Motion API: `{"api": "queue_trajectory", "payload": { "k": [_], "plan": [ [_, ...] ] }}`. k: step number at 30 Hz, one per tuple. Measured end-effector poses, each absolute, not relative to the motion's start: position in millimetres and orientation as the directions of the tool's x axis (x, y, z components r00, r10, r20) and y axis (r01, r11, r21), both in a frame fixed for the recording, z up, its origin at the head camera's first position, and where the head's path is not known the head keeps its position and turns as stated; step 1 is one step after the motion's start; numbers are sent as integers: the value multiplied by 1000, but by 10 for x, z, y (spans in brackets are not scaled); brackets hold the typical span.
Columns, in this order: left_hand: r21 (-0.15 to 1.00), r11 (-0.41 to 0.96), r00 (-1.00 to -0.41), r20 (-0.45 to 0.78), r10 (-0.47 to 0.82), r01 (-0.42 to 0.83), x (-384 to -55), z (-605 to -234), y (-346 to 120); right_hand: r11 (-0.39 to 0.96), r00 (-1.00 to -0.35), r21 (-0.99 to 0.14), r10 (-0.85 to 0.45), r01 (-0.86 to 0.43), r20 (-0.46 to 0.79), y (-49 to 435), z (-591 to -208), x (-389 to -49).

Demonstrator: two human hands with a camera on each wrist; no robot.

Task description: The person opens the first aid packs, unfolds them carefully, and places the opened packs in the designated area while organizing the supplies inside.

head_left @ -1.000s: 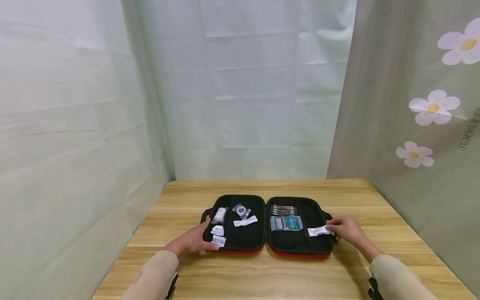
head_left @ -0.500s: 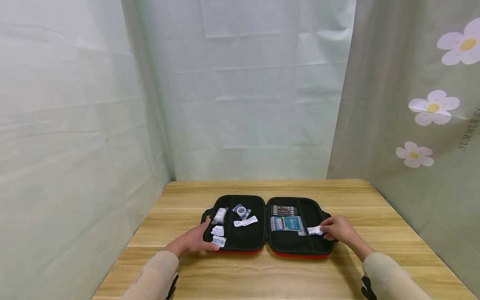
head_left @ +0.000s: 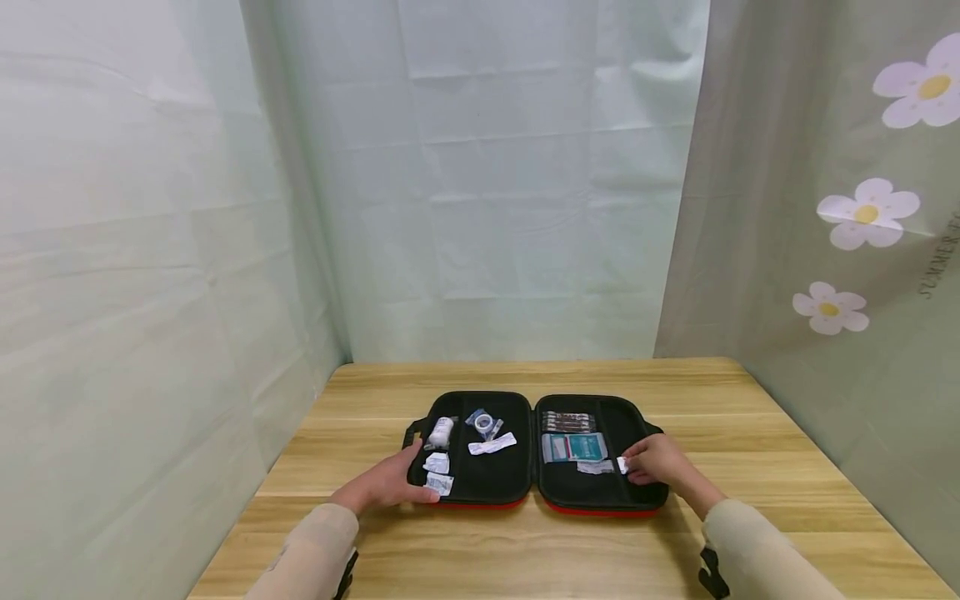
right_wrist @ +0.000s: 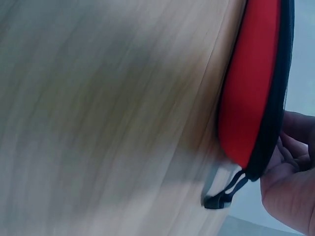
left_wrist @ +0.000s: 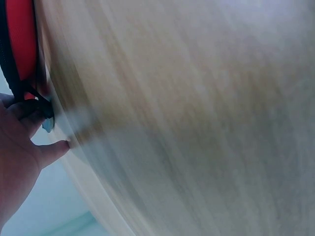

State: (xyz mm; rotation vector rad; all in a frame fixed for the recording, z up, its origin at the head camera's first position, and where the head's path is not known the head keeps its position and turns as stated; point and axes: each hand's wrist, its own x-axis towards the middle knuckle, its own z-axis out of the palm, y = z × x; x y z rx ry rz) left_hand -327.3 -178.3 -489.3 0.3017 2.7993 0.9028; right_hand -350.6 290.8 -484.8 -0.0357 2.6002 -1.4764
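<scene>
A black-lined case (head_left: 491, 483) with a red shell lies open flat, its two halves side by side. My left hand (head_left: 390, 482) holds the left half at its near corner, thumb along the front rim and fingers at the side. One outer finger sticks out apart from it in the left wrist view. Over the right half, my right hand (head_left: 657, 463) pinches the end of a slim white packet (head_left: 595, 467). That packet passes beneath a black elastic band (head_left: 617, 479). In the right wrist view, the red case side (right_wrist: 251, 83) partly hides the right fingers.
The left half carries a white bandage roll (head_left: 440, 432), a tape roll (head_left: 483, 423), a long white packet (head_left: 492, 443) and two small packets (head_left: 437, 462). A teal packet (head_left: 576, 447) and wrapped swabs (head_left: 567, 421) lie in the right half. Curtains surround the wooden table (head_left: 510, 558).
My right hand has moved left from the case's right edge, sliding the slim packet under the elastic band toward the centre. The left hand has stayed in place.
</scene>
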Motion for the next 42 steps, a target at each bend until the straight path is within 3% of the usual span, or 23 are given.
{"api": "queue_trajectory", "payload": {
  "k": [22,30,42],
  "plan": [
    [596,793,-963,-116,244,129,-3280,-4920,-1777,500,-975,-850,-48,165,-217,2781,-4876,-3516],
    [588,802,-966,-131,222,105,-3274,-4913,-1779,501,-982,-852,-24,151,-189,2741,-4896,-3540],
    [592,798,-966,-128,227,109,-3274,-4917,-1776,401,-972,-893,-24,205,-234,2687,-4898,-3526]
  ]
}}
